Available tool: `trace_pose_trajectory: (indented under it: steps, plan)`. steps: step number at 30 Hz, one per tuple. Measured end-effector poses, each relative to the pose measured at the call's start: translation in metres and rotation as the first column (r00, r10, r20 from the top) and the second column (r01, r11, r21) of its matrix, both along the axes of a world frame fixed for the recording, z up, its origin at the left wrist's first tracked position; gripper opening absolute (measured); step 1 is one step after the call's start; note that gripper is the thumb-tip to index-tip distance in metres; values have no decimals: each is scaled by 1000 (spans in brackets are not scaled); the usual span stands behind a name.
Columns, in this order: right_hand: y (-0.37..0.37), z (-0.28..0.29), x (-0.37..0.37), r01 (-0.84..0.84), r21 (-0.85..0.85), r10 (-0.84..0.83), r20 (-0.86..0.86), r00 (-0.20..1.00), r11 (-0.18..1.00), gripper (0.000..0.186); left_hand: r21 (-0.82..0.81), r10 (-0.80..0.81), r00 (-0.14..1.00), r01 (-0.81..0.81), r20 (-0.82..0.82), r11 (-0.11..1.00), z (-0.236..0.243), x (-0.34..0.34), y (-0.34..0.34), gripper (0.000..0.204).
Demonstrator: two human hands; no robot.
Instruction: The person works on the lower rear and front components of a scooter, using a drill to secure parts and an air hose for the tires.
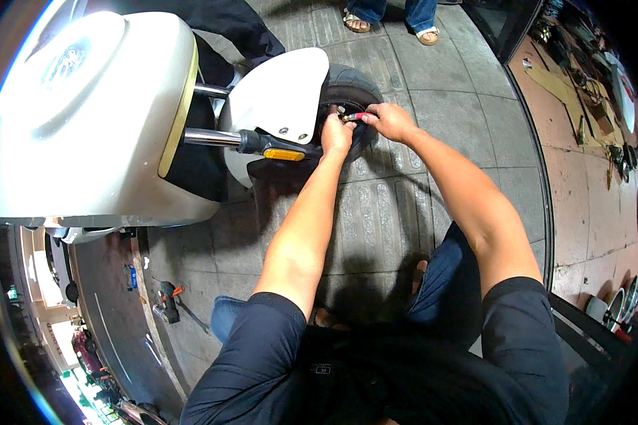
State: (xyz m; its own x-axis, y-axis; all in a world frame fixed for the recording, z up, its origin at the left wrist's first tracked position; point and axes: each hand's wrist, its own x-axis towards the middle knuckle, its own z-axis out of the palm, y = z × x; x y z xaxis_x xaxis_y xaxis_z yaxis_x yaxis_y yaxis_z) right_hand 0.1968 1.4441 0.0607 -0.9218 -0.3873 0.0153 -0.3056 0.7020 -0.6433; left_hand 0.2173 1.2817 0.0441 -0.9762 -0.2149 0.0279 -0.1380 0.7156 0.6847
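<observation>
A white scooter (pixel 99 120) fills the upper left, with a white front fender (pixel 276 92), chrome fork tubes and an orange reflector (pixel 283 154). At its front tyre (pixel 354 83), my left hand (pixel 337 134) is at the wheel hub, fingers pinched round a small brass-coloured fitting that is mostly hidden. My right hand (pixel 390 122) grips a red-handled air hose connector (pixel 358 117), its tip meeting the fitting by my left fingers. A dark hose hangs down from under my right hand.
A co-worker's jeans and sandalled feet (pixel 425 32) stand at top, dark-clothed legs (pixel 248 35) behind the scooter. A power drill (pixel 166 303) lies on the pavement (pixel 446 106) at lower left, near the street. Cardboard (pixel 553 85) and assorted parts lie beyond the doorway at right.
</observation>
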Motion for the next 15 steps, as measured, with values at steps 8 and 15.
trace_pose_trajectory:
  steps: [8, 15]
  plan:
    - [-6, 5, 2, 35, 9, -34, -25, 999, 999, 36, 94, 98, 995, -96, -13, 991, -11, -5, -2, 55]
    - [-8, 7, 6, 51, 91, -49, -19, 999, 995, 40, 28, 90, 996, -91, 14, 995, -7, -1, -1, 30]
